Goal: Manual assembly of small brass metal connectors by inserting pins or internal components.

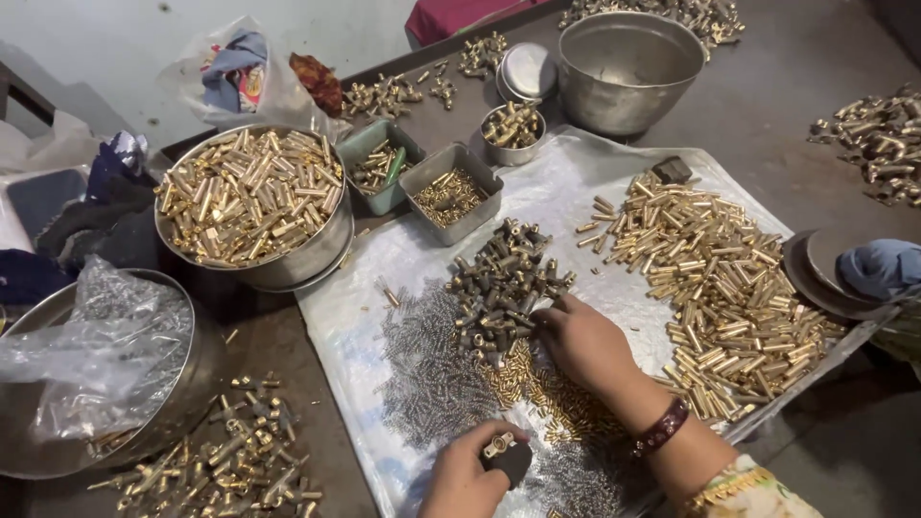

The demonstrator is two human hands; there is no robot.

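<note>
Far left, a steel bowl [182, 384] is sitting with a crumpled clear plastic bag [91, 341] inside it, and a loose scatter of brass fittings [216, 460] is lying in front. Behind it, one big round pan [321, 251] is brimming with brass tubes [247, 192]. Moving in, two small rectangular trays [451, 197] are standing side by side on the white plastic sheet [355, 307].

Now the hands. The left hand [465, 480] is closing its fingers around a dark holder with one brass piece [499, 445] seated on top. The right hand [585, 345] is the nearer one to the heap of dark fittings [499, 283], which is lying just up and left of its fingertips; those fingers are curling together, touching the heap's edge, though I cannot tell whether anything is pinched. The fittings are pointing every which way, too many to count.

Rightward, a broad spread of brass tubes [720, 278] is lying flat, and one large empty steel bowl [628, 67] is standing behind.
</note>
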